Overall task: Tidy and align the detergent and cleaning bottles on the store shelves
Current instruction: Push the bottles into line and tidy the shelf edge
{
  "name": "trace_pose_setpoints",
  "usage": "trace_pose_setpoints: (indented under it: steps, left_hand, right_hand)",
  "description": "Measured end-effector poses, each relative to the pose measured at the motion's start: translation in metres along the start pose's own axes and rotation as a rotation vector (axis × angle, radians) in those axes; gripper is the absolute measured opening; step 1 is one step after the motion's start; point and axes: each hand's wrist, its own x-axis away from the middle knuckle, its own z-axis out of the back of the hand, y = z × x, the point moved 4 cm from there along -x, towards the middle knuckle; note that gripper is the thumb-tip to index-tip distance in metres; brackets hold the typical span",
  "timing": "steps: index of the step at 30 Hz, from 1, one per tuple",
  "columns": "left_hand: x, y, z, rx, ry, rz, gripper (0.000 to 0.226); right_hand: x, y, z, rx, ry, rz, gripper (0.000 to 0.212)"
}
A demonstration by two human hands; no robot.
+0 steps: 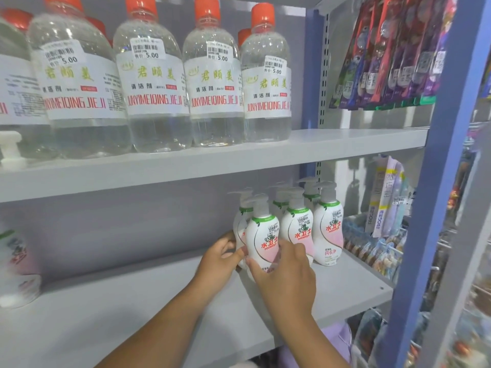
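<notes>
Toward the right end of the lower shelf (159,301), near its front edge, you hold the front pump bottle (263,235) between both hands. Your left hand (218,261) curls round its left side, thumb on the front of the bottle and the fingers passing behind it. Your right hand (287,274) pinches the lower part of the same bottle from the front, thumb on the pink label and the fingers laid over the bottle's right side. The bottle stands roughly upright, its base hidden behind your right hand, so you cannot tell from this view whether it rests on the shelf.

Just beside it to the right stand two more pump bottles (328,229) of the same kind, upright and touching, with further ones ranked behind toward the back wall. All carry white pump heads and green collars.

Along the upper shelf (345,144) a row of clear bottles with orange caps (212,83) stands at the front edge, labels facing out, each with a price sticker. At the left edge of the lower shelf another white bottle (16,266) is partly in view, blurred. Hanging packets (393,54) fill the neighbouring bay on the right.
</notes>
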Motion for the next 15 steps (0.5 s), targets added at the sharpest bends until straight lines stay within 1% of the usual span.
trace_pose_setpoints:
  steps: [4,7,9,11,13,14,15]
  left_hand:
    - [0.000,-0.001,-0.001,-0.026,-0.022,0.000,0.028]
    - [0.005,0.003,-0.002,-0.068,-0.079,-0.009,0.033]
    - [0.011,0.006,-0.003,-0.162,-0.130,-0.014,0.039]
    - [0.019,0.007,-0.001,-0.318,-0.154,-0.002,0.047]
    - [0.029,0.010,0.016,-0.493,-0.095,0.010,0.061]
    - [0.035,0.017,0.033,-0.547,-0.021,0.003,0.063]
    - [0.043,0.025,0.055,-0.566,0.090,-0.021,0.059]
  right_hand:
    - [0.000,0.000,0.000,0.009,-0.014,-0.016,0.066]
    - [-0.001,0.001,0.000,0.005,-0.035,-0.019,0.067]
    - [-0.001,0.002,0.001,0.007,-0.041,-0.018,0.069]
    - [-0.001,0.002,0.001,0.002,-0.063,-0.031,0.071]
    - [-0.001,0.001,0.003,0.001,-0.099,-0.043,0.073]
    - [-0.001,0.002,0.004,-0.019,-0.102,-0.050,0.074]
    - [-0.001,0.005,0.007,-0.059,-0.093,-0.060,0.074]
